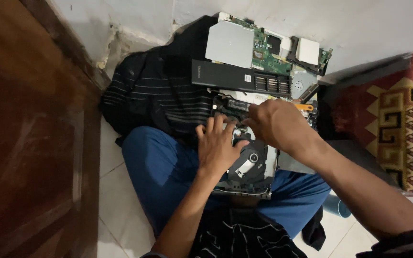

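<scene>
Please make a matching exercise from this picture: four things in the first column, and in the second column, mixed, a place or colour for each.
1. left hand
2. right hand
3. black bar
4. patterned rug

a. red and yellow, at the right edge
b. flat on the opened device, over the disc drive
c. lying across the circuit board
d. fingers down inside the device

Pairs: 1-b, 2-d, 3-c, 4-a

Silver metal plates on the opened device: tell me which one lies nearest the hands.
The small silver plate on the optical drive beside the left hand. The large flat plate lies farther off by the wall, above the black bar.
</scene>
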